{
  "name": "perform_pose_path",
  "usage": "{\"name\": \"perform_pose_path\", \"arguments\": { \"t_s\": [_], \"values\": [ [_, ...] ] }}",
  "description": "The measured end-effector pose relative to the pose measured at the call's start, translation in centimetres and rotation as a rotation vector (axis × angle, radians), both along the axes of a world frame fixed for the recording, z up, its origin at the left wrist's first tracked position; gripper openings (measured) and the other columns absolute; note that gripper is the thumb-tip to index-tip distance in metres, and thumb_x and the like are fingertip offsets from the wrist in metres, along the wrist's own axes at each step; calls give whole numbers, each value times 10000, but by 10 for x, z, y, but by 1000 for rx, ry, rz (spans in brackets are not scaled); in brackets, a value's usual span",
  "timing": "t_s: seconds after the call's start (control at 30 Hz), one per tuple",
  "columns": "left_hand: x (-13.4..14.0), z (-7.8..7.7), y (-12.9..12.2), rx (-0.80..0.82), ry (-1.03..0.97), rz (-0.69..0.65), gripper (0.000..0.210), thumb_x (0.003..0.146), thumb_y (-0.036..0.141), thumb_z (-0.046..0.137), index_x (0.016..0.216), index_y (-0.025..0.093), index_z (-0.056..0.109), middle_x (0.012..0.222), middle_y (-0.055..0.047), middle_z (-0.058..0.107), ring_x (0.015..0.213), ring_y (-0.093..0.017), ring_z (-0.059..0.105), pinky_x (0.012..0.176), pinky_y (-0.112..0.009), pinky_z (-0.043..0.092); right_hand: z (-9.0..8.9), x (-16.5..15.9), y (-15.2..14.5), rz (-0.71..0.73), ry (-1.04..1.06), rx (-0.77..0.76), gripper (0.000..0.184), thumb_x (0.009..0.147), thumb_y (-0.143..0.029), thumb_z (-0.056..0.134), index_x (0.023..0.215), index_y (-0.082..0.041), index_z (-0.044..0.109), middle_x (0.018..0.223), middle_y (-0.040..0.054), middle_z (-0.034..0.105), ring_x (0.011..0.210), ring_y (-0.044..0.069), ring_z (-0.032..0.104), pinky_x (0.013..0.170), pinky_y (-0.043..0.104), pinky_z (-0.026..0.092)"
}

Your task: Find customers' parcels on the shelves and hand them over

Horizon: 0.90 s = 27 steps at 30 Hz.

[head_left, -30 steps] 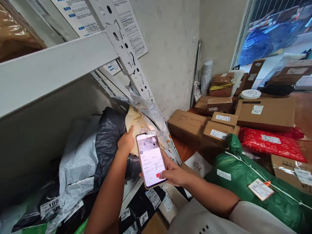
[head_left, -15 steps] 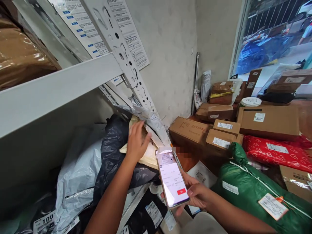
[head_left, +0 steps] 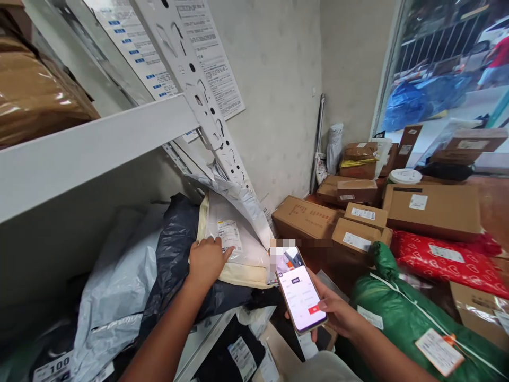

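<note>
My left hand point(head_left: 207, 261) is closed, its fingers curled over the left part of a cream and white parcel bag point(head_left: 246, 265). The parcel leans on the rack shelf, and a printed shipping label point(head_left: 229, 236) on it faces up. My right hand point(head_left: 338, 310) grips a smartphone point(head_left: 301, 297), thumb beside a red button on its lit screen. The phone is just right of the parcel. A black plastic parcel point(head_left: 173, 239) and a grey plastic parcel point(head_left: 115, 276) stand left of my left hand.
A white perforated rack post point(head_left: 202, 101) and shelf beam point(head_left: 99, 143) stand close above my left arm. Cardboard boxes point(head_left: 433, 212), a red heart-patterned parcel point(head_left: 445, 260) and a large green bundle point(head_left: 401, 307) crowd the floor at right. A metal pole leans in the corner.
My left hand has moved down and left on the cream parcel, uncovering its label. My right hand has shifted the phone to the right. The phone's screen now shows a small dark pop-up.
</note>
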<state>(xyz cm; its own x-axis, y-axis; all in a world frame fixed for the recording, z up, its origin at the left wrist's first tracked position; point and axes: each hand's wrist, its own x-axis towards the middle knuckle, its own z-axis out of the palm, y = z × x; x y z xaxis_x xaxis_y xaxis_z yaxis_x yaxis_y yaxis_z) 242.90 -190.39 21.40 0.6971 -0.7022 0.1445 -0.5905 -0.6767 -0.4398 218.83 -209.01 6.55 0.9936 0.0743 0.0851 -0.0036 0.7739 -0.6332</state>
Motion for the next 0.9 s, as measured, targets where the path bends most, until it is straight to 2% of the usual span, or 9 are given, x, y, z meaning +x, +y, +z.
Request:
{"name": "perform_pose_path", "arguments": {
  "t_s": [0.07,0.17,0.23,0.3,0.43,0.53,0.63,0.8,0.9],
  "values": [
    [-13,-6,3,-58,-83,-2,521,933,537,359,987,115,659,931,-153,649,922,-306,594,890,-446,389,1,7,3,13,11,-2,1074,707,-365,708,1497,-346,-18,1243,191,599,1019,403,658,485,332,573],
    [-33,-24,10,-184,-180,-2,412,966,417,344,997,140,647,1007,-143,630,1030,-300,555,1065,-497,274,10,28,14,47,14,-1,971,754,-417,678,1486,-367,42,1242,169,604,954,363,689,471,311,569],
    [-45,-40,16,-274,-218,21,366,974,343,336,1054,141,630,1118,-153,616,1161,-305,502,1123,-505,201,21,47,24,61,6,14,894,790,-481,635,1475,-378,70,1232,150,613,889,326,708,455,299,565],
    [-53,-55,21,-353,-234,51,357,971,270,325,1157,122,591,1248,-161,580,1290,-303,413,1142,-501,184,35,67,35,76,-4,44,803,827,-555,564,1462,-383,104,1233,136,612,838,296,714,431,285,555],
    [-63,-77,25,-462,-196,143,436,945,214,300,1331,99,468,1399,-157,493,1389,-296,304,1146,-535,173,64,99,53,121,-47,116,620,895,-574,447,1424,-347,217,1199,122,619,792,251,706,385,217,509],
    [-65,-83,28,-469,-130,172,501,910,233,337,1388,106,416,1456,-161,430,1430,-300,223,1156,-548,139,79,112,61,128,-73,165,548,922,-546,415,1400,-325,263,1154,113,628,752,227,696,353,192,485],
    [-64,-85,31,-433,-88,171,583,860,300,422,1411,109,394,1483,-178,383,1447,-315,162,1160,-553,121,87,118,63,146,-76,177,505,942,-536,376,1386,-311,292,1117,102,638,712,213,693,352,219,517],
    [-62,-87,32,-444,-118,172,583,854,295,412,1390,66,397,1442,-209,423,1431,-314,204,1168,-540,100,90,123,63,162,-90,183,442,973,-503,308,1363,-296,319,1068,89,652,651,200,689,363,268,555],
    [-62,-89,30,-494,-151,138,554,858,282,407,1373,79,413,1417,-207,453,1415,-308,244,1168,-529,102,88,125,62,165,-87,184,432,974,-499,303,1357,-298,316,1062,87,650,635,196,681,363,273,555]
  ]
}}
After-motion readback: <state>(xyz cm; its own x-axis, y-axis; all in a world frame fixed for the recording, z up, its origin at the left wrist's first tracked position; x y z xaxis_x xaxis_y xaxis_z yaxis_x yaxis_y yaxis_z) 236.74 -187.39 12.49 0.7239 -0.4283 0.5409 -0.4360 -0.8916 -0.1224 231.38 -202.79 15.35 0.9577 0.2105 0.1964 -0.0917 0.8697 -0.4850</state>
